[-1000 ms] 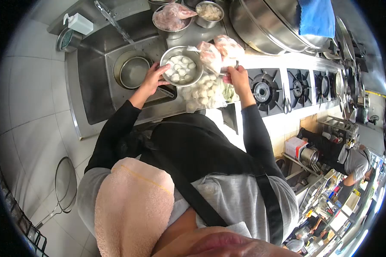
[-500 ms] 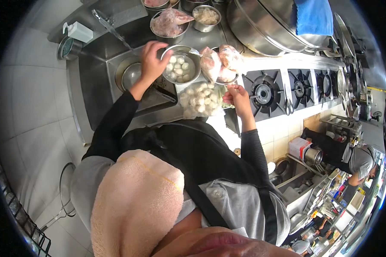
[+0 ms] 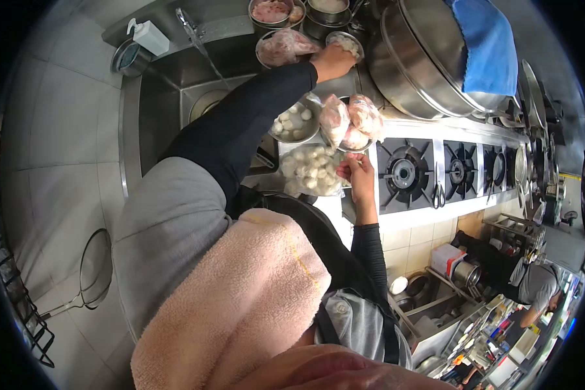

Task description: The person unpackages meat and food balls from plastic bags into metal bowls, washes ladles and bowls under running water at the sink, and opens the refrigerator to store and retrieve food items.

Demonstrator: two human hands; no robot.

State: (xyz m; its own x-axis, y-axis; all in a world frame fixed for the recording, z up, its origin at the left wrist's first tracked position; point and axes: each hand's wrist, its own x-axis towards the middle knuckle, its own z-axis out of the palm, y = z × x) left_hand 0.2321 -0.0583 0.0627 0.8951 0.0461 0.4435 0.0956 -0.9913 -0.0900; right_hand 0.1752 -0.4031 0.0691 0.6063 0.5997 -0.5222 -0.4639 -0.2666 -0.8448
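Observation:
My left hand (image 3: 335, 63) reaches across the sink to a small steel bowl (image 3: 347, 44) of pale, wet food pieces. It is closed at the bowl's near side; some fingers are hidden. My right hand (image 3: 357, 170) pinches the edge of a clear plastic bag (image 3: 311, 170) full of whitish balls. Just beyond the bag, a metal bowl (image 3: 316, 129) holds similar balls in liquid, partly covered by my left sleeve. Bagged pinkish meat (image 3: 364, 117) is heaped in another bowl to its right.
Gas burners (image 3: 405, 173) line the right side, with scissors (image 3: 439, 195) on the edge. A large steel pot (image 3: 396, 71) with a blue cloth (image 3: 487, 49) stands at the back. The tap (image 3: 187, 23) runs into the sink. Another person (image 3: 533, 283) is at far right.
My left hand has gone from beside the bowl of white balls to the small steel bowl farther back. My right hand stays at the bag's edge. The view has shifted and turned slightly.

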